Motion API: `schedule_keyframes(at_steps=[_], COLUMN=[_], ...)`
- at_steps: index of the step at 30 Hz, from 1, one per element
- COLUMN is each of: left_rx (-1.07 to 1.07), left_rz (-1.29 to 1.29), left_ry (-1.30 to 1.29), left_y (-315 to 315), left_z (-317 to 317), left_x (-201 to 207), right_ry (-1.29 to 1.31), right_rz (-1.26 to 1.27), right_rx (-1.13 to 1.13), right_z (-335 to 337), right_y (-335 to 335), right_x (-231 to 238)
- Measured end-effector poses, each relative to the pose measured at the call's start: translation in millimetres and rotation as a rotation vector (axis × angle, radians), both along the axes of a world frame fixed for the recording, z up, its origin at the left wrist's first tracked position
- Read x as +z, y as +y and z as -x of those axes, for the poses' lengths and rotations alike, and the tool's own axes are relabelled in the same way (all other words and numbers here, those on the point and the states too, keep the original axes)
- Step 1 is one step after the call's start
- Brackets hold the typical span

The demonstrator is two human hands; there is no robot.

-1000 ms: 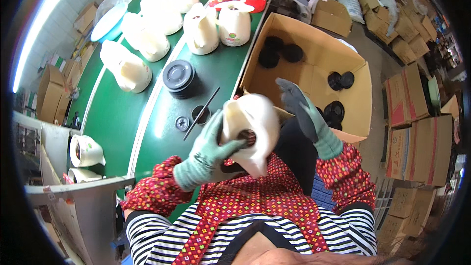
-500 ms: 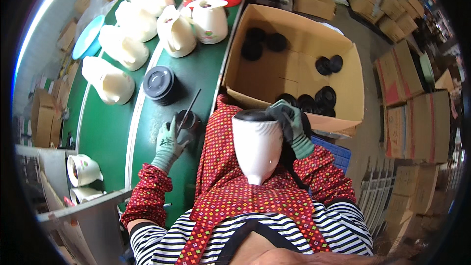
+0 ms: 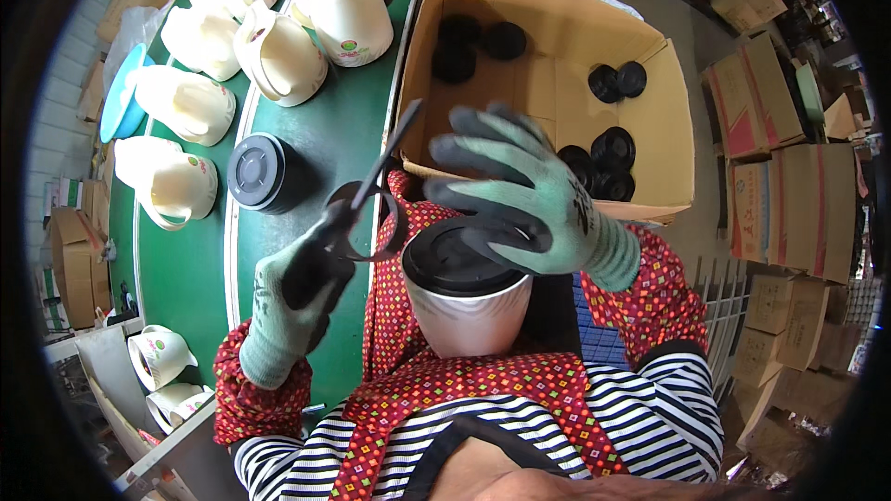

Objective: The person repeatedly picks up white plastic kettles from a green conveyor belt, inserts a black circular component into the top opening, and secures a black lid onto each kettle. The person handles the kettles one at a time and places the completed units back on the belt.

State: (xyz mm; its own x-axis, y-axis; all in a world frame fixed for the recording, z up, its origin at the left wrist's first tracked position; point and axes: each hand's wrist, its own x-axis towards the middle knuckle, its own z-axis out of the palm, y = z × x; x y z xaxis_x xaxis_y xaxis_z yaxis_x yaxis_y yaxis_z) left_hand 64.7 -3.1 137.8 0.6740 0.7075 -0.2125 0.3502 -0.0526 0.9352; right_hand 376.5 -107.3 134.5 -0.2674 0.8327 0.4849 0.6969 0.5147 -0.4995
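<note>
My left hand (image 3: 302, 292), in a green and black glove, is wrapped round a black ring-shaped tool (image 3: 399, 227) with a long straight bar. It is lifted off the bench, left of a white pot body (image 3: 469, 320). The pot stands upside down in my lap, its wide end up, with a round black cap (image 3: 455, 260) on that end. Over the cap is my right hand (image 3: 520, 190), gloved alike, fingers spread and gripping nothing. Its thumb side overlaps the cap; whether it touches I cannot tell. A stack of black round caps (image 3: 257, 172) sits on the bench.
Several white jugs (image 3: 343, 23) line the green bench (image 3: 186, 269) at the far left. A cardboard box (image 3: 548, 0) with black caps stands ahead on the right. A blue basin (image 3: 125, 93) is at the bench's left edge. Stacked cartons (image 3: 807, 213) fill the right.
My left hand has raised the black ring tool off the bench toward the pot. My right hand has opened and lifted from the cap's edge. The pot's capped end now tilts more toward my view.
</note>
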Motion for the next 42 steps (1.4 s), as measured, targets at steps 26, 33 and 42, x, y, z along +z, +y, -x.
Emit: schedule_keyframes(at_steps=[26, 33, 42], left_rx=[-0.869, -0.785, -0.646], left_rz=[-0.356, -0.649, -0.467], left_ry=[0.094, 0.296, 0.216], left_y=[-44.9, -29.1, 65.6], left_z=[-186.6, -159.8, -112.9], left_x=[80.0, 57.8, -62.6], right_ry=[0.922, 0.609, -0.221], right_rz=[0.488, 0.172, 0.47], right_rx=[0.331, -0.071, -0.316], right_z=[-12.2, -9.8, -3.1], right_y=[47.1, 9.0, -40.8], right_x=[-166.6, -169.9, -2.0])
